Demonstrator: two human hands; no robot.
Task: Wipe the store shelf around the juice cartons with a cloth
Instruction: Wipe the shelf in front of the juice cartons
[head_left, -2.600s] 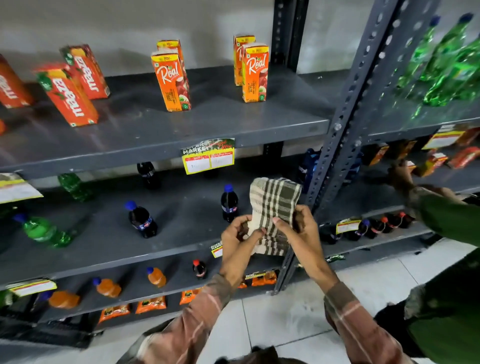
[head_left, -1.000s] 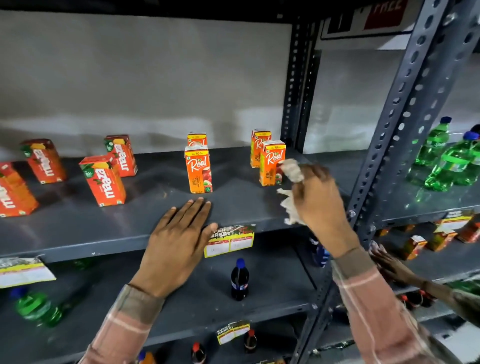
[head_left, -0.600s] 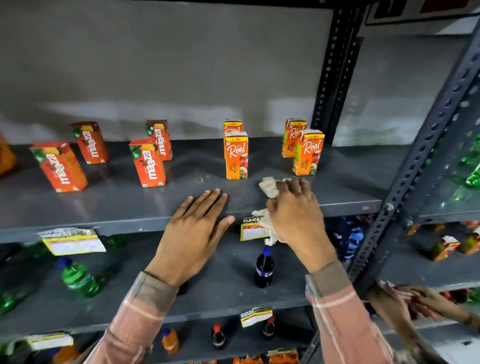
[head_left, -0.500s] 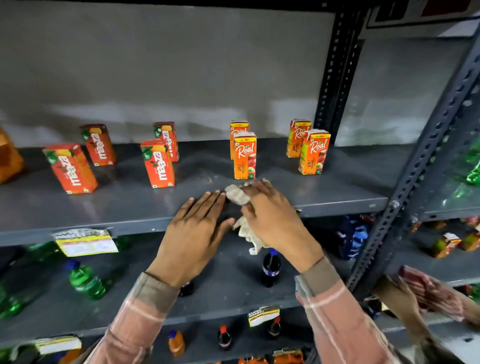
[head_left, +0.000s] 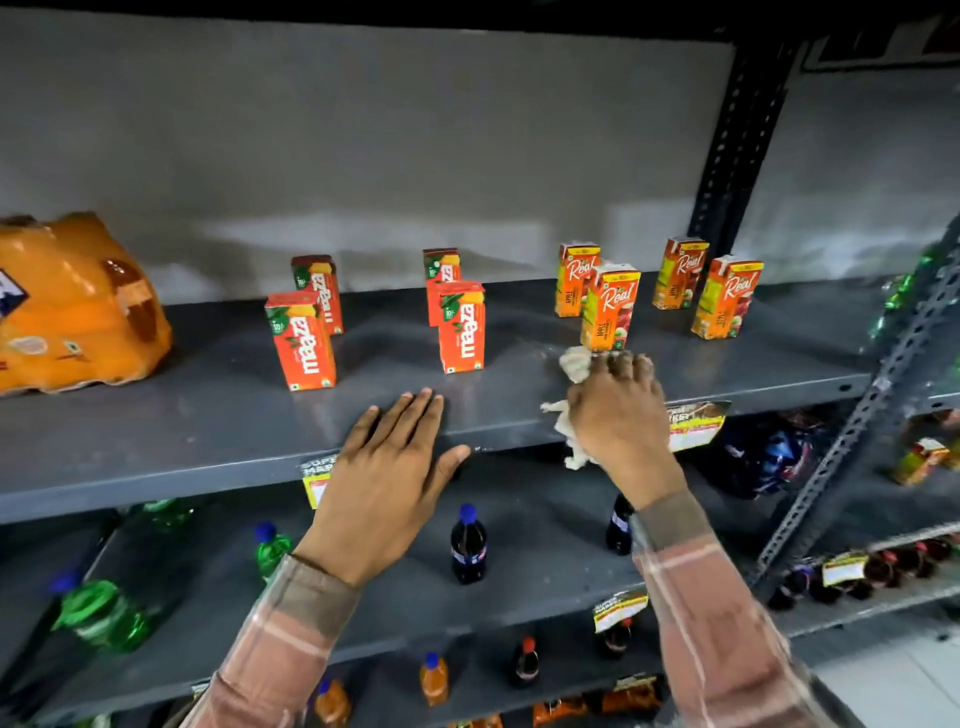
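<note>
Cloth (head_left: 573, 365): pale and crumpled, pressed onto the shelf under the right hand; one bunch sticks out past the fingertips, another hangs off the shelf edge below the palm.
Right hand (head_left: 618, 413): fingers curled down over the cloth, gripping it against the shelf near the front edge.
Shelf (head_left: 208, 415): grey metal, its front lip running under both hands.
Real cartons (head_left: 608, 306): four orange cartons standing upright beyond the right hand; the nearest one is just past the fingertips, apart from the cloth by a narrow gap.
Maaza cartons (head_left: 461, 326): four red cartons upright, beyond the left hand and to the left of the right hand.
Left hand (head_left: 389, 467): open, palm flat on the shelf's front edge, fingers spread, holding nothing; beside the right hand, not touching it.
Orange multipack (head_left: 72, 306): shrink-wrapped, far to the left of the left hand on the same shelf.
Dark bottles (head_left: 467, 545): upright on the lower shelf, below both hands.
Price tag (head_left: 693, 423): on the shelf lip, just right of the right hand.
</note>
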